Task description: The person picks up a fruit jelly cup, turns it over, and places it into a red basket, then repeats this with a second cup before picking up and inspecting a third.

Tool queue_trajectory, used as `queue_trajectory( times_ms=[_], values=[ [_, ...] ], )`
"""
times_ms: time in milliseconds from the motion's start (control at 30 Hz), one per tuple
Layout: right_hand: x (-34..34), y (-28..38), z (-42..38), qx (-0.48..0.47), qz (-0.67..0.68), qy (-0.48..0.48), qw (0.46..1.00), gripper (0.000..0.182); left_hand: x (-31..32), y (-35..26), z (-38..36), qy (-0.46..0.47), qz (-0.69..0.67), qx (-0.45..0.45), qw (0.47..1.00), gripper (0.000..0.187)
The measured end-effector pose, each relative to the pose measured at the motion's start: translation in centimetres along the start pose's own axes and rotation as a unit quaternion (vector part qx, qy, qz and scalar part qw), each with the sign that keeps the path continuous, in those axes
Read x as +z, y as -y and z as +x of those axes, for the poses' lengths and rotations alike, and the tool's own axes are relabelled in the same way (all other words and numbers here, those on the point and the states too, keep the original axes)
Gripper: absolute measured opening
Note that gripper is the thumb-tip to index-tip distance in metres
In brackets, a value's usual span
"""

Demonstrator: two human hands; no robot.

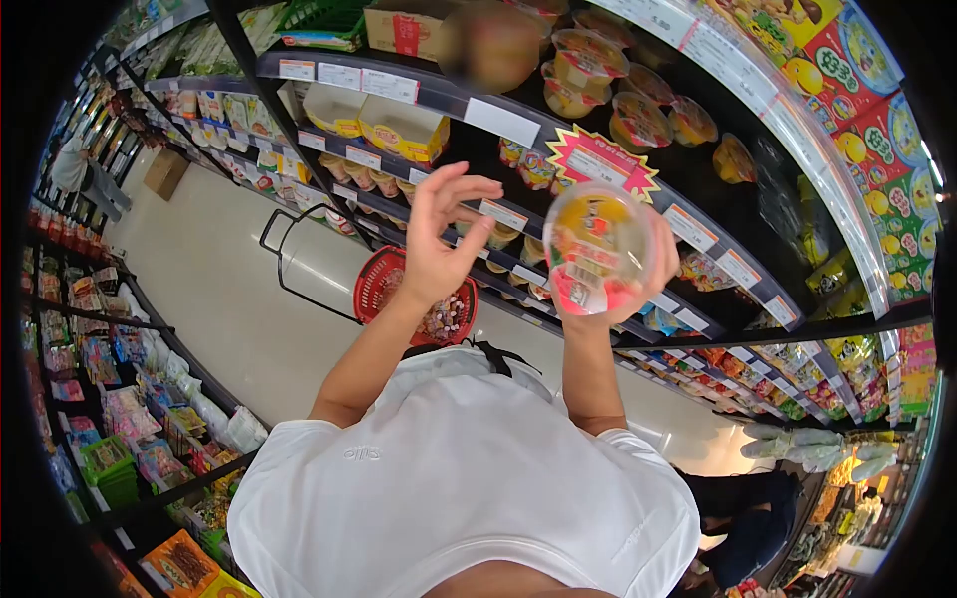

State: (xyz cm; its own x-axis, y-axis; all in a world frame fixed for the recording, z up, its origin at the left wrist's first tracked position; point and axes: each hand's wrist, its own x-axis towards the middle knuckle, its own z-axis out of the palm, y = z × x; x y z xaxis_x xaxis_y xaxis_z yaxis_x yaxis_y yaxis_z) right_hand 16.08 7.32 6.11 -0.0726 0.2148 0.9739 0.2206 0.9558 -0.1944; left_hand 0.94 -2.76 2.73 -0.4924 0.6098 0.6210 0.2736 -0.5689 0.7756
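A clear plastic jelly cup (601, 249) with yellow contents and a red and white label is gripped in my right hand (660, 261). Its round face is tilted up toward me, and most of my right fingers are behind it. My left hand (445, 231) hangs in the air to the left of the cup, fingers curved and apart, holding nothing. Similar jelly cups (640, 122) stand and lie on the dark shelf beyond the right hand. A pink and yellow starburst price sign (601, 161) is on the shelf edge just behind the cup.
A red shopping basket (382, 282) with small wrapped items stands on the floor, its long black handle (282, 261) leaning left. Open yellow cartons (404, 132) sit on the shelf. Packaged goods line the left shelves (130, 414). Another person (743, 518) is at lower right.
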Motion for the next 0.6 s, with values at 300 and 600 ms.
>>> queue_trajectory(
  times_ms=[300,600],
  values=[
    [4.2,-6.6,-3.0,0.4,0.786,0.285,0.376,0.068,-1.0,0.3,-0.6,-0.003,-0.013,-0.064,0.998,0.053],
    [2.0,-1.7,-2.6,0.371,0.848,0.251,0.283,0.054,-2.8,0.5,-2.0,-0.029,-0.012,-0.119,0.992,0.051]
  ],
)
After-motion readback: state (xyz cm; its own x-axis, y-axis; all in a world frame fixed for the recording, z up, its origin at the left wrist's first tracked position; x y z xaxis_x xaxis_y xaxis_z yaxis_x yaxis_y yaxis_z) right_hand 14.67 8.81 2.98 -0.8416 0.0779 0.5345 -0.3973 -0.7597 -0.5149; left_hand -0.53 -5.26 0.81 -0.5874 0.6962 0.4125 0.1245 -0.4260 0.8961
